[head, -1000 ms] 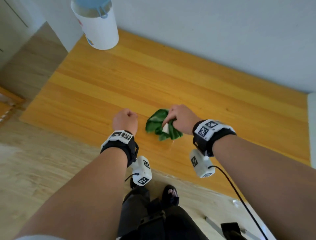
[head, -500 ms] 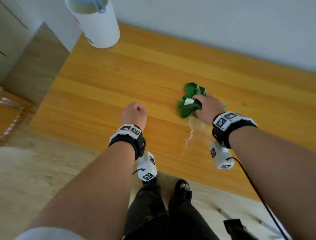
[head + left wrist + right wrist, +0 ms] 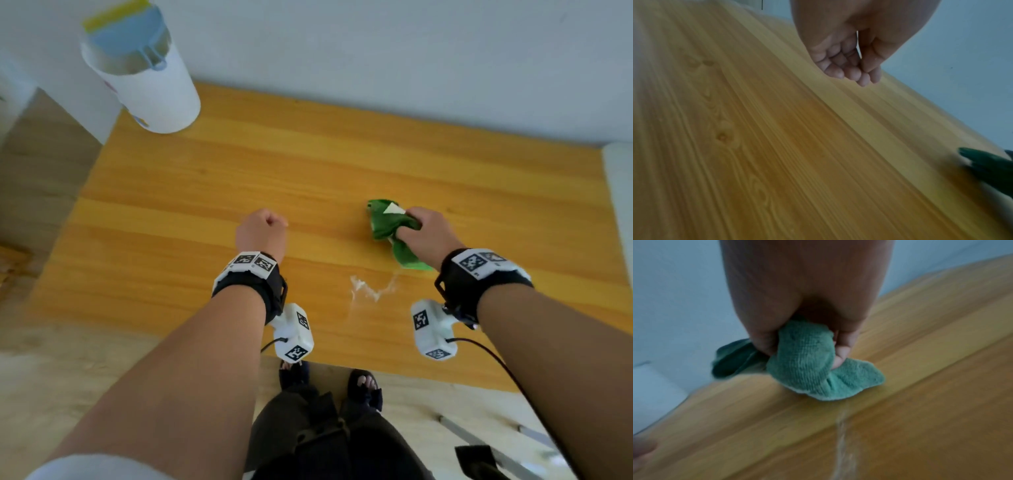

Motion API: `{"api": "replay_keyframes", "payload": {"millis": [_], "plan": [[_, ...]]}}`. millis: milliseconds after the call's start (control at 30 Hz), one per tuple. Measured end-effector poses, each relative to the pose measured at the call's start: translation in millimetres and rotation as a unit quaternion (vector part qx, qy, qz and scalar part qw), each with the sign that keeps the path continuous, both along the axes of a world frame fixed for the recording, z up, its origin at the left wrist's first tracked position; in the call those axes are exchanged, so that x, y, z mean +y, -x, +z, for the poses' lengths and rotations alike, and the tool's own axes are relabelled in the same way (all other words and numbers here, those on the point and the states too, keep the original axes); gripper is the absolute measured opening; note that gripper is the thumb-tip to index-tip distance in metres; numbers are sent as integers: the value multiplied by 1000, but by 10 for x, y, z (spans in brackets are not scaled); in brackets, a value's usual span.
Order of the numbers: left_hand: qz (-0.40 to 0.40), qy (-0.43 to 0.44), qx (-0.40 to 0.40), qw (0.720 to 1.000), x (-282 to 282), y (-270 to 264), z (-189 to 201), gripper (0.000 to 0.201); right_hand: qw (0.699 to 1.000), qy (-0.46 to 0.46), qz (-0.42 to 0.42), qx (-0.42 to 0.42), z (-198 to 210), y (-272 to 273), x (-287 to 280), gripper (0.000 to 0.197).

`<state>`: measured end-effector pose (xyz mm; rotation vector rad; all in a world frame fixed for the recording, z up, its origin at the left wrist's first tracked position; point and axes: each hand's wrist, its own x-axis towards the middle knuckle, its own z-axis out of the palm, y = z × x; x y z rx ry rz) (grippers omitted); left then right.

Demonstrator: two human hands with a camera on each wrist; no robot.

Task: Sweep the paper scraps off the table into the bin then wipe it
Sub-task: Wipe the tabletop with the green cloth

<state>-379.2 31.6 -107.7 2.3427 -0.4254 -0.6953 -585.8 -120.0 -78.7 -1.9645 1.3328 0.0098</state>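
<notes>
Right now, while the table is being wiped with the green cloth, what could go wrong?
1. The right hand grips the cloth bunched into a ball, so little of it touches the table; the wet streak behind it may stay.
2. The white bin stands on the far left corner of the table; a wide wipe toward it could knock it.
3. The left hand, curled and holding nothing, hangs over the wood and may block the cloth's path.

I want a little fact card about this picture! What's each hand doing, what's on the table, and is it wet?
right hand: grips the bunched green cloth, pressed on the table
left hand: fingers curled, holds nothing, above the wood
wet mark: streak on the table, nearer the person than the cloth
bin: white, at the far left corner
paper scraps: none seen on the table
</notes>
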Motion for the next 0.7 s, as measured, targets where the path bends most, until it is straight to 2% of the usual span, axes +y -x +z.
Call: {"api": "replay_keyframes", "payload": {"millis": [67, 167, 333, 500, 567, 633, 700], "plan": [[-3, -4, 10, 1000, -5, 42, -26, 23, 996, 34, -17, 76, -113, 67, -138, 23], [-14, -11, 12, 1000, 3, 52, -79, 24, 983, 41, 37, 173, -253, 25, -119, 40], [-20, -26, 7, 999, 18, 44, -101, 22, 976, 21, 188, 112, -216, -254, 353, 33], [-55, -4, 2, 998, -94, 81, 40, 27, 958, -67, 253, 115, -112, -251, 634, 33], [-51, -2, -1, 999, -144, 66, 80, 27, 971, -93, 200, 89, -62, -203, 592, 33], [-48, -5, -1, 999, -171, 70, 102, 27, 991, -97, 75, 50, -31, -113, 476, 36], [-48, 0, 7, 999, -177, 121, 105, 26, 995, -78, -46, 30, -9, 17, 290, 40]]}}
